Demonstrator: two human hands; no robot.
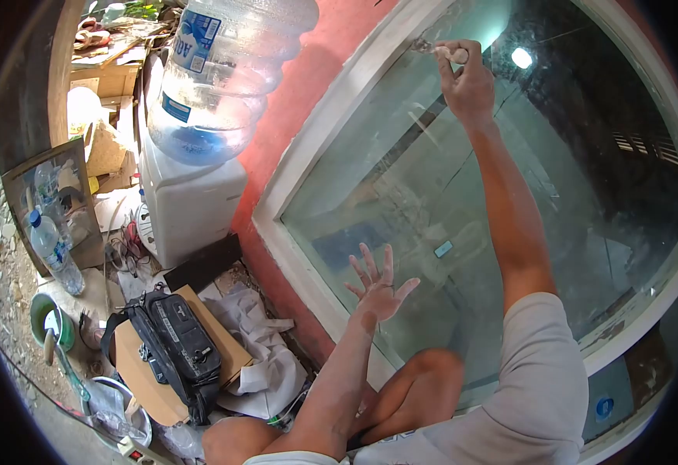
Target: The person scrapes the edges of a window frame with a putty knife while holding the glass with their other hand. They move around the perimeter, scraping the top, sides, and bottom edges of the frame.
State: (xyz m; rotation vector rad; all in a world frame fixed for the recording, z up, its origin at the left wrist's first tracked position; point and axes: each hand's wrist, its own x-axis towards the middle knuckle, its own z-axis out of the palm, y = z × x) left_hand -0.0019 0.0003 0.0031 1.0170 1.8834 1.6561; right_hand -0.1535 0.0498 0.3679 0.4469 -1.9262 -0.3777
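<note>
My left hand (381, 294) is spread flat with fingers apart, over the lower left part of a large glass pane (463, 232). Pale dust coats its fingers and forearm. Up near the top corner, my right hand (469, 89) is closed around a small tool (458, 56) with a pale, rounded handle end. The tool's other end points left at the white window frame (370, 58), where the glass meets it; I cannot tell the tool's exact kind. Smudges and reflections cover the pane.
At the left, a large water bottle (207, 93) stands upside down on a white dispenser (191, 209). Below lie a black bag (176, 341) on cardboard (133, 372) and a crumpled cloth (257, 372). A small bottle (56, 256) and a green bucket (50, 322) stand further left.
</note>
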